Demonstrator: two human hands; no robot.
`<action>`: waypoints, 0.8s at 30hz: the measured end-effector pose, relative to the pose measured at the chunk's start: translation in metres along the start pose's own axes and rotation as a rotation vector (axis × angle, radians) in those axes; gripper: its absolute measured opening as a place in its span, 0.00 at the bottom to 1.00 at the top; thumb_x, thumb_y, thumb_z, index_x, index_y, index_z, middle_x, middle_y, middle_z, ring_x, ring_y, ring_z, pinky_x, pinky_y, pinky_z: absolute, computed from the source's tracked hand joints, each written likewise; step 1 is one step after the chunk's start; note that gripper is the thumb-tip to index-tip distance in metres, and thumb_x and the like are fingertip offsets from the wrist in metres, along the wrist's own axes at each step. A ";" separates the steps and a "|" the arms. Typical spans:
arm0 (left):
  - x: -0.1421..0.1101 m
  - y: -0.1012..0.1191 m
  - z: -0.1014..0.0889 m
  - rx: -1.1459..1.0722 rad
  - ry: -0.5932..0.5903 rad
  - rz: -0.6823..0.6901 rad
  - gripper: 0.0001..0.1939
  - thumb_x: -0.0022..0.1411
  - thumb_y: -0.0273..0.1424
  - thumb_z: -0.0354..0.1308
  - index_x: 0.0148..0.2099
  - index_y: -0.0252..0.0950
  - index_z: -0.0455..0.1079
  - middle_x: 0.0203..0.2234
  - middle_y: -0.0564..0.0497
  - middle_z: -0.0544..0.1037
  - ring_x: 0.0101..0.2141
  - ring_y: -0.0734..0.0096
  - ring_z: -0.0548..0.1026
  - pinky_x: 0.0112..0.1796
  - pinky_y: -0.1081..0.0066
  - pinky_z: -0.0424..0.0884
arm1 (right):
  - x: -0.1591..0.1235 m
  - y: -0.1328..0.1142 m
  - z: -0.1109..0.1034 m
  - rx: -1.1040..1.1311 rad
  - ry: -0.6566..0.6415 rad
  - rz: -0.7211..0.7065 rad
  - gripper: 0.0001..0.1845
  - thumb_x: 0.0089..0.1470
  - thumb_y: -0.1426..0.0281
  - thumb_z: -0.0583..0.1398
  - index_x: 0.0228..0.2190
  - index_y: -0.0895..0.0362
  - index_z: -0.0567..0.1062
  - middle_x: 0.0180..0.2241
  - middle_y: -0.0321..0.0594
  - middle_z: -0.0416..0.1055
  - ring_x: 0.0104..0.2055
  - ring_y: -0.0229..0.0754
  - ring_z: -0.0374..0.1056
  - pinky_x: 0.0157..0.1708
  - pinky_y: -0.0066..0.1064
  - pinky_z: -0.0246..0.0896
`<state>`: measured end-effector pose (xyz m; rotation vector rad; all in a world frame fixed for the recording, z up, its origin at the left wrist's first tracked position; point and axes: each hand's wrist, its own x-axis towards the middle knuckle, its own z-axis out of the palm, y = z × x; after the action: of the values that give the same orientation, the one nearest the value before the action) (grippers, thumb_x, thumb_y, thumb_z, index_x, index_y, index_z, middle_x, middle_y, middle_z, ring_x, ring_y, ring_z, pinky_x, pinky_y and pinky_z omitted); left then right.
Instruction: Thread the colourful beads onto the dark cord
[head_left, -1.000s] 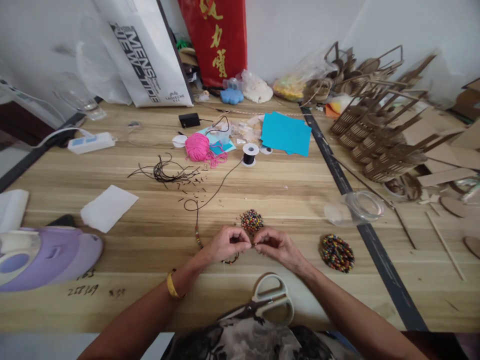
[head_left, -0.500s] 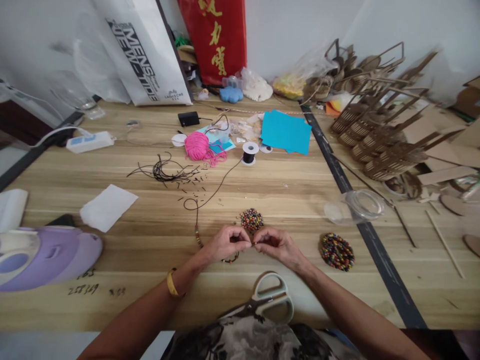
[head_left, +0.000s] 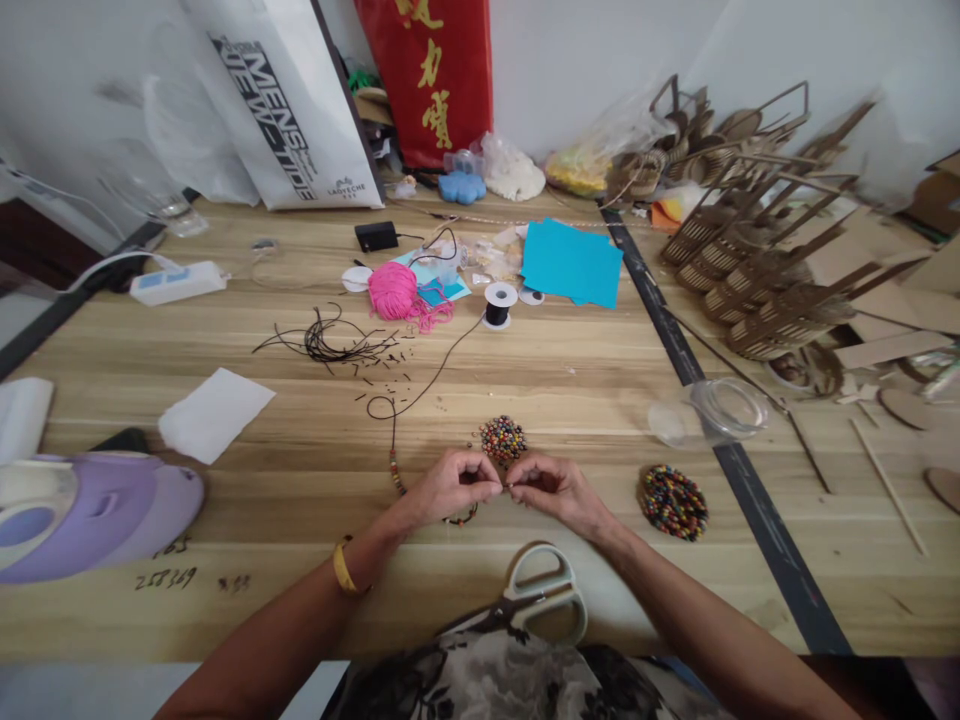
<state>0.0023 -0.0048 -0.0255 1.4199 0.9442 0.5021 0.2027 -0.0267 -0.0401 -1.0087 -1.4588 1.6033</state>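
Cord (head_left: 394, 432), thin and black, carries small multicoloured beads (head_left: 394, 468).

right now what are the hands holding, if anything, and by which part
The left hand pinches what seems the beaded black cord, probably near its free end; the right hand pinches a tiny item, perhaps a bead, held part unclear.

On the table (head_left: 322, 425), loose beads (head_left: 503, 440) lie below frame centre, scissors (head_left: 517, 606) at bottom centre, a spool (head_left: 498, 313) above centre, baskets (head_left: 761, 325) upper right.
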 end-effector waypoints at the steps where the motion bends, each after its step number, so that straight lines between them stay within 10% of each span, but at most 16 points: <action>1: 0.000 0.000 0.000 0.003 0.002 0.001 0.05 0.52 0.29 0.59 0.29 0.30 0.70 0.20 0.54 0.70 0.23 0.79 0.64 0.26 0.78 0.61 | 0.000 0.000 0.000 0.007 -0.002 0.002 0.11 0.48 0.63 0.65 0.28 0.59 0.74 0.25 0.37 0.69 0.27 0.35 0.63 0.27 0.26 0.58; 24: 0.000 0.000 0.000 -0.002 -0.001 0.010 0.06 0.53 0.29 0.59 0.29 0.30 0.70 0.19 0.55 0.69 0.22 0.79 0.64 0.24 0.79 0.60 | 0.001 -0.002 0.001 0.056 -0.006 0.041 0.12 0.47 0.62 0.66 0.27 0.59 0.74 0.23 0.35 0.68 0.24 0.34 0.61 0.24 0.25 0.55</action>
<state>0.0020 -0.0046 -0.0250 1.4238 0.9359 0.5100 0.2010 -0.0258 -0.0377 -1.0085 -1.3980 1.6688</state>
